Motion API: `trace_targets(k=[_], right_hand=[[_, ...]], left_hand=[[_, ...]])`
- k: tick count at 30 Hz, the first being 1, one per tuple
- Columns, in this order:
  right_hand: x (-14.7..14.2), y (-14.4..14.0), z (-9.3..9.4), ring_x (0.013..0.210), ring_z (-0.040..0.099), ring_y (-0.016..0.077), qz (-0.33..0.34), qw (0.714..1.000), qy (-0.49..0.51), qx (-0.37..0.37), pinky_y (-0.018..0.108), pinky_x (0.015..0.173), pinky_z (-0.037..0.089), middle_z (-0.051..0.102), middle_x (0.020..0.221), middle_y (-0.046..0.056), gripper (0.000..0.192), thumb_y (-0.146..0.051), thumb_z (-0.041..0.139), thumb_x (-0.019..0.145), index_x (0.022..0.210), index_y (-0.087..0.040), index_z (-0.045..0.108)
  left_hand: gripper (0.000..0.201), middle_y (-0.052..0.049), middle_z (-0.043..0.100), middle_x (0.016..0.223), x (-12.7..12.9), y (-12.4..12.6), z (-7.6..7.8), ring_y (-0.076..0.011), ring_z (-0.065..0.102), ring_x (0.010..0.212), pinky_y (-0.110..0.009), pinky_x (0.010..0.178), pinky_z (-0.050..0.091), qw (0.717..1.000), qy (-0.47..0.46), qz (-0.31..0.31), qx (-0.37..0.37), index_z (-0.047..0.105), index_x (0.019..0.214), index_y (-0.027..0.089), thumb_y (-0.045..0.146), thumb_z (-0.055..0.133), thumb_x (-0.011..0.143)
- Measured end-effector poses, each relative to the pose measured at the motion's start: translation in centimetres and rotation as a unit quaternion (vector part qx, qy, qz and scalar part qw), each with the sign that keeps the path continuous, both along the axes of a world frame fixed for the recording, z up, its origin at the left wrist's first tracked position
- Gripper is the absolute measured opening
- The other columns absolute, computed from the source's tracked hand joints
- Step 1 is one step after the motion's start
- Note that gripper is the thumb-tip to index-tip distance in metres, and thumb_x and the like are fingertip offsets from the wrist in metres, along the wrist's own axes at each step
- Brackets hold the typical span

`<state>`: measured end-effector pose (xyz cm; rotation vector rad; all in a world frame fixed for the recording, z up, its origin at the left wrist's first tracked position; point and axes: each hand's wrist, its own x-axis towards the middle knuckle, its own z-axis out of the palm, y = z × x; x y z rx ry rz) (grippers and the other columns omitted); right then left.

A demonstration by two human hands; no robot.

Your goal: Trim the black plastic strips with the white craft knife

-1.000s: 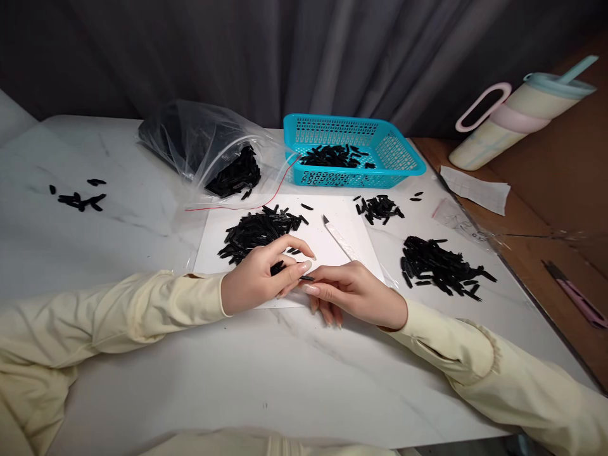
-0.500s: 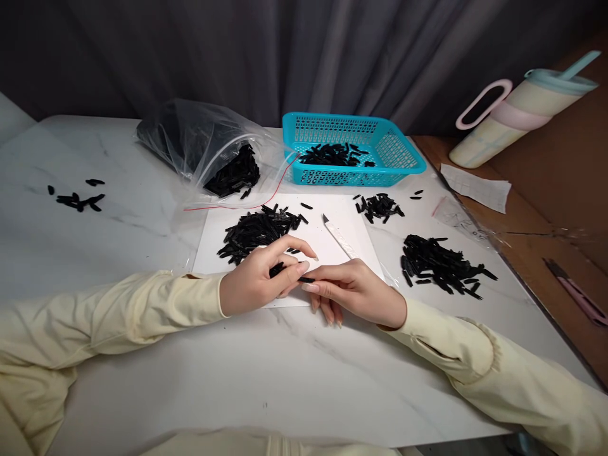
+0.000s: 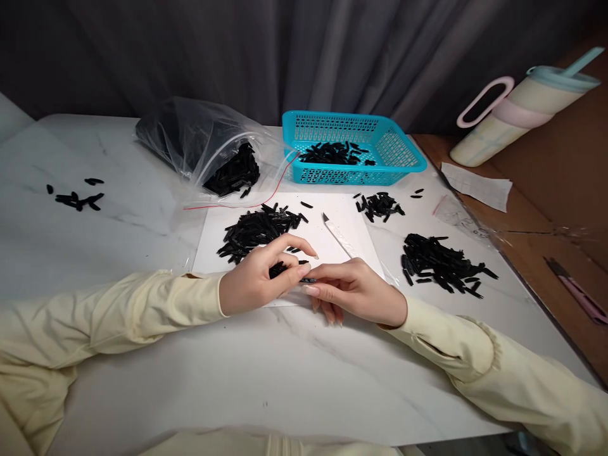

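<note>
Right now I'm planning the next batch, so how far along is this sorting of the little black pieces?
Partly through, I'd judge. Seemingly done: pieces lie in the blue basket and two piles to the right. In hand: the left hand and right hand meet over one black piece. Seemingly left: a pile on the white sheet and more in the clear bag.

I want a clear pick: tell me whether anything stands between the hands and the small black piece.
Nothing visible does. The left hand and the right hand already meet on the small black piece, pinched at their fingertips over the white sheet.
</note>
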<state>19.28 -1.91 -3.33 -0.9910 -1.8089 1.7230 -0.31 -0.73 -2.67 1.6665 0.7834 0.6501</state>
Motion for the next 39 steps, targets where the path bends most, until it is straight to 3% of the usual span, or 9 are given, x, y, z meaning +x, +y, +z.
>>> trace_targets(k=[21,28,33,39], right_hand=[[-0.11,0.06,0.33,0.037,0.054,0.0082,0.005,1.0,0.013,0.019,0.017,0.039,0.047,0.057,0.052,-0.002,0.024,-0.03,0.053,0.087,0.089,-0.01,0.067],[-0.06,0.07,0.31,0.037,0.055,0.009,0.009,0.999,0.009,0.034,0.018,0.04,0.049,0.057,0.05,-0.002,0.021,-0.025,0.054,0.086,0.088,-0.01,0.069],[-0.03,0.08,0.04,0.037,0.054,0.0084,0.013,0.998,0.015,0.059,0.018,0.04,0.049,0.056,0.048,-0.002,0.021,-0.025,0.055,0.086,0.078,-0.011,0.069],[0.08,0.03,-0.24,0.038,0.055,0.0082,0.009,0.995,0.04,0.09,0.017,0.04,0.049,0.058,0.054,-0.001,0.018,-0.024,0.058,0.085,0.086,-0.012,0.071]], left_hand=[[0.015,0.009,0.039,0.053,-0.09,-0.07,-0.35,-0.0041,0.035,0.045,-0.014,0.043,0.031,0.999,-0.035,-0.021,-0.008,0.044,0.106,0.021,0.024,0.043,0.091],[0.018,0.009,0.04,0.053,-0.09,-0.29,-0.14,-0.005,0.036,0.046,-0.016,0.045,0.032,0.998,-0.035,-0.033,0.033,0.042,0.108,0.018,0.024,0.043,0.091],[0.019,0.009,0.041,0.053,0.05,-0.56,-0.13,-0.0056,0.035,0.046,-0.018,0.047,0.032,0.998,-0.037,-0.009,0.059,0.044,0.108,0.017,0.023,0.044,0.09],[0.022,0.009,0.042,0.054,-0.06,-0.64,-0.33,-0.006,0.037,0.046,-0.019,0.049,0.033,0.995,-0.044,-0.017,0.09,0.043,0.112,0.017,0.021,0.043,0.091]])
